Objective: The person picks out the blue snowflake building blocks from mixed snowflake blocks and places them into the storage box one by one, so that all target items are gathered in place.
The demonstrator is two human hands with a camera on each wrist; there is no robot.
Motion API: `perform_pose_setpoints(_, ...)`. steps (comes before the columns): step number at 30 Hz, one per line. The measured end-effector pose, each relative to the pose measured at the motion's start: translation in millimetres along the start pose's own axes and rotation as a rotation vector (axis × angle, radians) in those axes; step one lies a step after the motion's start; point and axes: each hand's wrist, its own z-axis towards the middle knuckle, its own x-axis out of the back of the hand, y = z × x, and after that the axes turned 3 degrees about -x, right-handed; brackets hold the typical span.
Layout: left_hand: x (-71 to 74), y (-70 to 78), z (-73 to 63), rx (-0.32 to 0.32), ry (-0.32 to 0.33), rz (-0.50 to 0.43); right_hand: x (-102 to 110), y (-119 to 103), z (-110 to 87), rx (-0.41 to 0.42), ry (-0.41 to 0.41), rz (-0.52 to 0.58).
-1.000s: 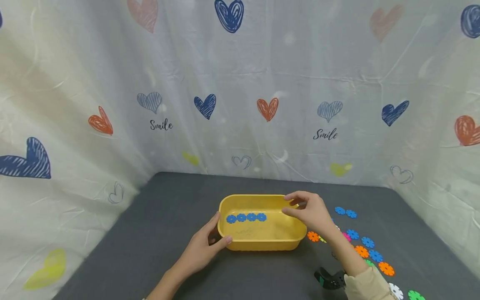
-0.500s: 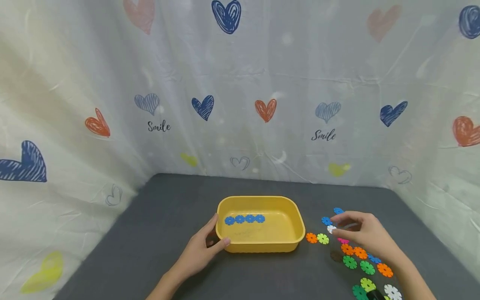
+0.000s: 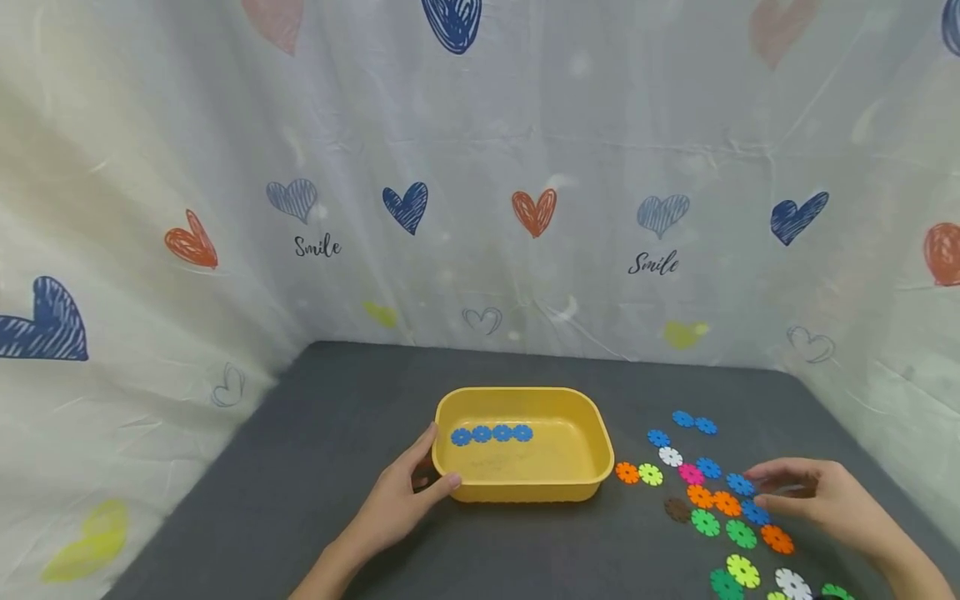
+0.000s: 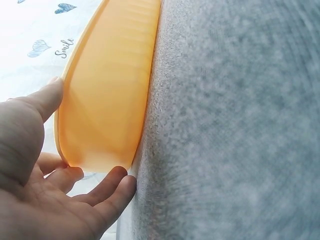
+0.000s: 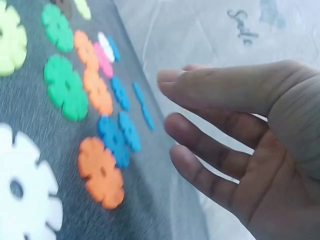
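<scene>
My left hand (image 3: pixel 401 496) holds the left end of a yellow plastic basin (image 3: pixel 525 492), thumb on its near rim. In the left wrist view the fingers (image 4: pixel 107 187) reach around the basin's end wall. A row of several blue notched discs (image 3: pixel 492 434) lies inside the basin. Over the loose discs on the right hovers my right hand (image 3: pixel 828 500), its fingers loosely bent with a gap to the thumb. Nearest to its fingertips is a blue disc (image 3: pixel 739 483). The right wrist view shows nothing between the thumb and fingers (image 5: pixel 200 137).
Loose notched discs in orange (image 3: pixel 777 539), green (image 3: pixel 705 522), white (image 3: pixel 670 456), pink (image 3: pixel 691 473) and brown (image 3: pixel 677 510) spread over the dark grey table (image 3: pixel 360 400) right of the basin. A heart-printed curtain (image 3: pixel 585 167) stands behind the table.
My right hand has moved from above the basin's right end rightward and toward me, over the loose discs. The left hand and the basin have stayed in place.
</scene>
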Motion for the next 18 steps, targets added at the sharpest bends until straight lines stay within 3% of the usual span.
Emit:
perform_pose_setpoints(5,0.8,-0.4,-1.3,-0.002,-0.001,0.018,2.5,18.3,2.0,0.06,-0.085,-0.014)
perform_pose_setpoints(18,0.9,0.3,-0.5,-0.005,0.0,0.007,6.7,31.0,6.1,-0.005,-0.089,-0.03)
